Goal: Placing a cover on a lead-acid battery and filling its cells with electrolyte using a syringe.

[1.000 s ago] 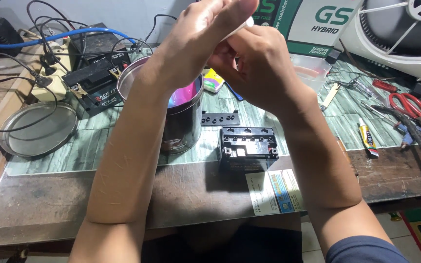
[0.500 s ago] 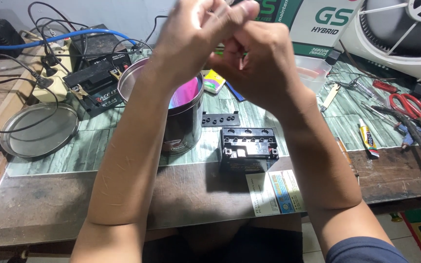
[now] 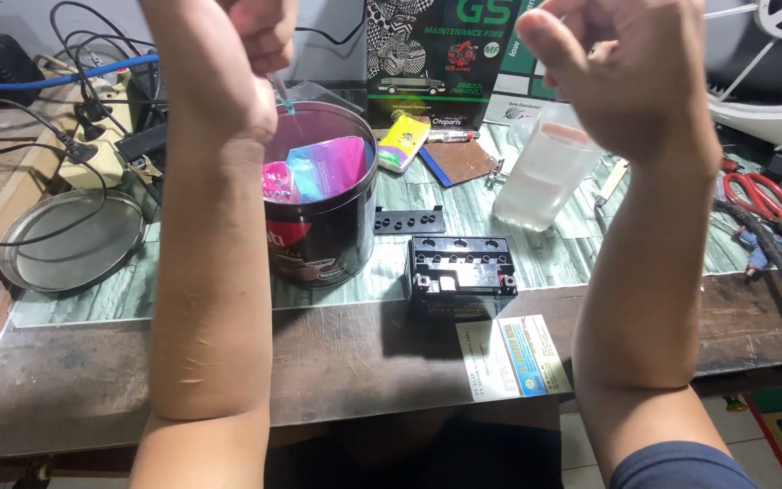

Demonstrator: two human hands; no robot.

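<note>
Clear sliver [image 3: 281,93], thin and stiff-looking with a bluish tip, hangs from the left hand [image 3: 260,36] at the top of the view, just above the open tin. The left fingers are pinched closed on its upper end; the right hand [image 3: 626,81] is raised well apart from it, fingers curled into a loose fist with nothing visible inside.

Below, the table [image 3: 364,362] is dark and worn, with a green marbled sheet over its far part. A round, shiny metal lid [image 3: 70,240] lies flat at the left. The black cylindrical tin [image 3: 328,235] holds glossy pink and blue packets [image 3: 323,167]. A clear, soft-walled container [image 3: 540,177] of liquid stands under the right hand. The small boxy black battery [image 3: 459,272] sits near the table's edge, with a black cap strip [image 3: 409,220] just behind it.

A sliver this slight seems best handled with a firm fingertip pinch near its end, held away from the liquid.
</note>
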